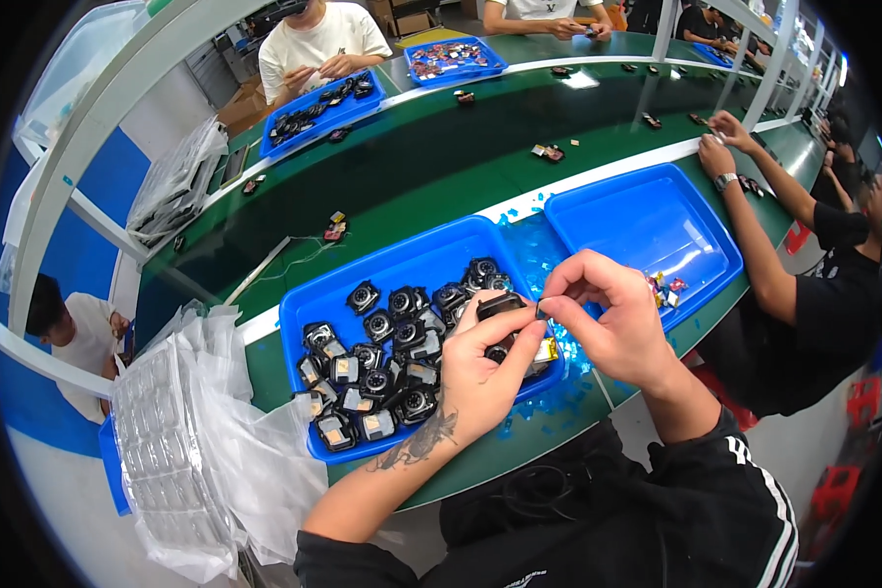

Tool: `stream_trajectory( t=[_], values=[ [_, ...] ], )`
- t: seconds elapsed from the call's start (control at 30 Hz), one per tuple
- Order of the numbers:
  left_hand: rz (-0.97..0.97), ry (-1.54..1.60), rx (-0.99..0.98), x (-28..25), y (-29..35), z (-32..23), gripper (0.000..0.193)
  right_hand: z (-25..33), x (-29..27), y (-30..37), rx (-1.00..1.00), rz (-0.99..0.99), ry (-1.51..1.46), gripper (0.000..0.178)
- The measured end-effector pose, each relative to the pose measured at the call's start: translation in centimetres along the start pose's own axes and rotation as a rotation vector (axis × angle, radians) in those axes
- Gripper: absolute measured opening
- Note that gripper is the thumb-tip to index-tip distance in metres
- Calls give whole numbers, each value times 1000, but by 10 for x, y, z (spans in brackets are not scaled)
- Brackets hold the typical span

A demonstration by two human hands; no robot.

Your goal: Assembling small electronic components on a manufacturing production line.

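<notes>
A person at a green worktop holds a small black camera module in the closed left hand, lifted just above a blue tray heaped with similar lens modules, so it is steady and close to the eyes. The right hand pinches thumb and forefinger shut on something tiny at the module's edge, perhaps a film tab. A second blue tray, nearly bare, sits just beside, within easy reach.

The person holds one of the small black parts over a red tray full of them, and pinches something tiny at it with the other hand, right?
Not quite: the tray is blue, not red, as the head view shows. The rest holds: the left hand holds a small black part over it, and the right hand pinches something tiny at it.
</notes>
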State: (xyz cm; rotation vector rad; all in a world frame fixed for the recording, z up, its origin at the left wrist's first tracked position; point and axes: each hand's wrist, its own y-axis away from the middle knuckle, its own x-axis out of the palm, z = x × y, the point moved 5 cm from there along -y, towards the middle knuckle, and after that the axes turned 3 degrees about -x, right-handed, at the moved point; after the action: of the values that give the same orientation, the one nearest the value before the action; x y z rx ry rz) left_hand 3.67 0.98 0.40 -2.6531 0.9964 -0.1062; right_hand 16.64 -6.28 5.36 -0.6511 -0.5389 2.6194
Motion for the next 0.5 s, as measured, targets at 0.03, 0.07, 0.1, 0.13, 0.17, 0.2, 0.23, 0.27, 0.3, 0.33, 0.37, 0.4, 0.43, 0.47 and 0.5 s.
stream_trajectory(
  t=[0.03,0.07,0.1,0.13,0.17,0.2,0.23,0.27,0.3,0.33,0.37,0.4,0.43,0.47,0.5],
  values=[
    [18,3,-2,0,-1,2,17,-2,1,0,14,-4,6,11],
    [13,1,-6,1,-1,3,17,-4,3,0,16,1,3,11],
    [8,60,-76,1,-1,6,18,1,3,-1,-126,-43,161,13],
    [3,120,-146,2,-1,10,18,7,5,0,-269,-87,319,14],
    [-18,158,-269,1,0,17,18,11,10,1,-332,-108,378,17],
    [-26,157,-273,0,0,20,18,11,12,3,-332,-102,372,17],
    [-15,193,-280,1,0,23,18,12,15,5,-384,-53,334,16],
    [-5,227,-286,0,-2,25,18,13,19,7,-437,-5,294,16],
    [-8,226,-263,0,-4,20,19,-2,12,8,-229,-29,180,13],
    [-17,223,-264,-4,-5,19,19,-20,6,4,47,-83,20,11],
    [-4,250,-285,-4,-7,19,18,-31,2,-5,-30,-40,190,14],
    [23,284,-304,-2,-8,19,18,-41,-1,-12,-102,-4,371,18],
    [39,295,-326,-2,-9,20,18,-48,-5,-12,-95,-11,381,18],
    [43,297,-325,-3,-10,21,18,-54,-1,-14,-103,89,401,21],
    [7,293,-300,-5,-11,22,18,-58,2,-15,-111,190,421,23]
  ],
)
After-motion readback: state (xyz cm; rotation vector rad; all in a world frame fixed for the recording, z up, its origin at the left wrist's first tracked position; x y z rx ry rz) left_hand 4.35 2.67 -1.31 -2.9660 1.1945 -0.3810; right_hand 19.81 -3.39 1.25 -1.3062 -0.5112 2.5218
